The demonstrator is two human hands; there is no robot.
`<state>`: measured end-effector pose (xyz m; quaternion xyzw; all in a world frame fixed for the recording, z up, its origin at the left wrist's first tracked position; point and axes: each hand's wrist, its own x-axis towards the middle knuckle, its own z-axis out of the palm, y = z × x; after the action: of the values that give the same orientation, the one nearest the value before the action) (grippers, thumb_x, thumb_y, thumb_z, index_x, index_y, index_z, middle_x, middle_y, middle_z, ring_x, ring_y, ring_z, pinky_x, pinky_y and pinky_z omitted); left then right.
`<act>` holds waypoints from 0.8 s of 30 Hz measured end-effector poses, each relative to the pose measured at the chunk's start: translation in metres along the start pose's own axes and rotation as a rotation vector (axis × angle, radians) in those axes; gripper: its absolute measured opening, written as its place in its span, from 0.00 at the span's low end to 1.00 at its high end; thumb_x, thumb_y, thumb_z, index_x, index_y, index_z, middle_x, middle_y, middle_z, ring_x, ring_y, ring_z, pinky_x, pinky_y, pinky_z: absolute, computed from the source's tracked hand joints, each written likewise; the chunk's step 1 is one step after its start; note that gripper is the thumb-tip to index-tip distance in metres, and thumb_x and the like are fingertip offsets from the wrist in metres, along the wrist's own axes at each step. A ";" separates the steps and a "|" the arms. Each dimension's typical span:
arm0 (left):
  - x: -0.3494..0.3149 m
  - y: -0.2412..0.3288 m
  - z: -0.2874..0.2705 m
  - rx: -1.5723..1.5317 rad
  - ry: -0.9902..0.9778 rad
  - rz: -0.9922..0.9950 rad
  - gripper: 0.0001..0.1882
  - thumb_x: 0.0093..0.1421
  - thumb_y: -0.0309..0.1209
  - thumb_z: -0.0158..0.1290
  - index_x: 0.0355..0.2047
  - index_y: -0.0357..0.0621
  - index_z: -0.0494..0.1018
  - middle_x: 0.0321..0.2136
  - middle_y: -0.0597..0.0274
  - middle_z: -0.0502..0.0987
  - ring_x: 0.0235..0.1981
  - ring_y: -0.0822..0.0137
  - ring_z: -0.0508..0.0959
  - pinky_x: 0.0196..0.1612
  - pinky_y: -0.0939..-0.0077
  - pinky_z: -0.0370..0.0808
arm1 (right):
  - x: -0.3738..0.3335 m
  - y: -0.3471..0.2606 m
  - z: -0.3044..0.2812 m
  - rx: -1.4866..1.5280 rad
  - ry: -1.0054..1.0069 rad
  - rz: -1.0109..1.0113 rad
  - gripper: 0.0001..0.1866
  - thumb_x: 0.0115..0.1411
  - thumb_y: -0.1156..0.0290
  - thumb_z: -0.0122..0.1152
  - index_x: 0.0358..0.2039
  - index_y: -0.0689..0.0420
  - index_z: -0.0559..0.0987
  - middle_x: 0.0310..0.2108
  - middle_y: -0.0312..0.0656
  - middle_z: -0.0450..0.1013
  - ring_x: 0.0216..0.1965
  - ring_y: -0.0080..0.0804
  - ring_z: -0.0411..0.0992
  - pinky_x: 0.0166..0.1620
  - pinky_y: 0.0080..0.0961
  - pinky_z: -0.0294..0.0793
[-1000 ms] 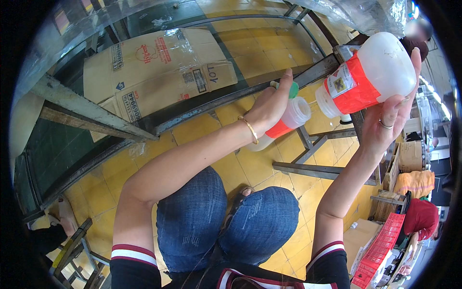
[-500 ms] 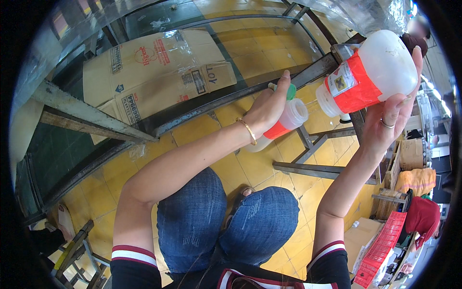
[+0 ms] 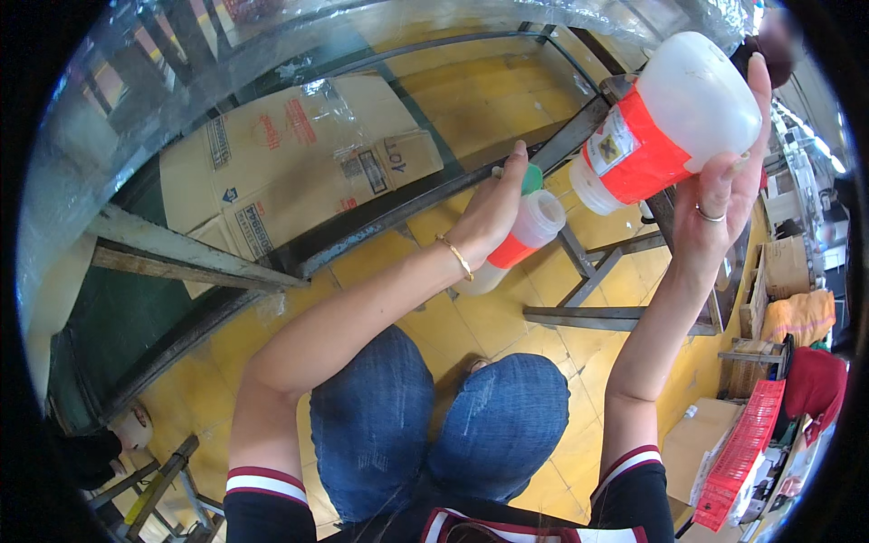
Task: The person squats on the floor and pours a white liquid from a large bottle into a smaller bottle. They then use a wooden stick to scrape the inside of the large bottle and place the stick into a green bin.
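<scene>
My left hand (image 3: 489,215) is closed round a small translucent bottle (image 3: 541,219) with a red label and an uncapped mouth facing up. A green cap (image 3: 532,179) sits by my left thumb and fingers, beside that bottle's mouth. My right hand (image 3: 721,199) grips a larger whitish plastic bottle (image 3: 695,90) from its base and side. This bottle has a red band and a hazard label, and it is tipped with its open neck down to the left. The two mouths are close but apart, with what looks like a thin trickle between them.
A flattened cardboard box (image 3: 299,145) lies on the low shelf of a metal-framed table at the left. Clear plastic sheeting (image 3: 380,23) hangs over the top. A metal stand (image 3: 588,317) is below the bottles. A red crate (image 3: 740,452) stands at the right, and a person (image 3: 777,45) is far right.
Both bottles appear slightly farther left in view, partly because the view has shifted. The large bottle's neck is a little closer to the small bottle's mouth. Both grips stay the same.
</scene>
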<state>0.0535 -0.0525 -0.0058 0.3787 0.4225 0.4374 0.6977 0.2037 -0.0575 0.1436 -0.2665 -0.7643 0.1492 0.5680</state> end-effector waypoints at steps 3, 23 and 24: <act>-0.004 0.002 -0.001 -0.004 -0.013 -0.016 0.46 0.63 0.64 0.30 0.51 0.25 0.66 0.50 0.43 0.70 0.54 0.59 0.68 0.59 0.70 0.59 | -0.001 0.000 0.001 0.024 -0.019 0.031 0.49 0.58 0.46 0.60 0.67 0.59 0.47 0.60 0.45 0.60 0.61 0.35 0.60 0.63 0.34 0.59; -0.002 0.002 -0.010 -0.031 -0.126 0.021 0.35 0.68 0.56 0.26 0.65 0.45 0.49 0.61 0.57 0.60 0.61 0.66 0.62 0.63 0.69 0.58 | 0.001 0.007 0.004 0.011 -0.029 0.003 0.48 0.58 0.43 0.57 0.68 0.58 0.48 0.56 0.42 0.65 0.57 0.28 0.65 0.59 0.29 0.65; -0.003 0.003 -0.010 -0.027 -0.161 0.004 0.31 0.70 0.52 0.24 0.68 0.52 0.44 0.64 0.61 0.57 0.63 0.67 0.60 0.64 0.69 0.57 | 0.002 0.007 0.005 0.013 -0.021 -0.004 0.48 0.58 0.42 0.57 0.68 0.58 0.48 0.56 0.42 0.65 0.57 0.28 0.65 0.59 0.29 0.65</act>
<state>0.0423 -0.0523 -0.0060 0.4042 0.3583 0.4124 0.7336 0.2005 -0.0507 0.1397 -0.2600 -0.7697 0.1557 0.5620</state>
